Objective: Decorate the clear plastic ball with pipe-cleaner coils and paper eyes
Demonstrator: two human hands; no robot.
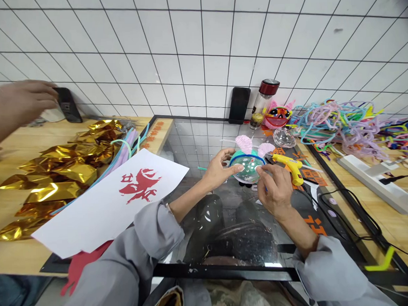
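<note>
Over the glass tabletop (190, 140), a clear plastic dome (247, 171) with a green and blue pipe-cleaner band across its top is held between both hands. Two pink fuzzy ears (244, 144) stand up from that band. My left hand (221, 169) grips the dome's left side, thumb on the front. Fingers of my right hand (275, 186) are closed at the dome's right edge; a bit of blue shows beneath them, too small to name. Just beyond the right hand lies a yellow hot glue gun (293, 167), its nozzle toward the ears.
White paper with red shapes (138, 186) and gold foil pieces (64, 171) lie left, near another person's hand (25, 105). Behind stand a phone (239, 105), a bottle (262, 104) and a pink animal figure (277, 116). Tangled pipe cleaners (343, 126), a power strip (375, 180) and cables lie right.
</note>
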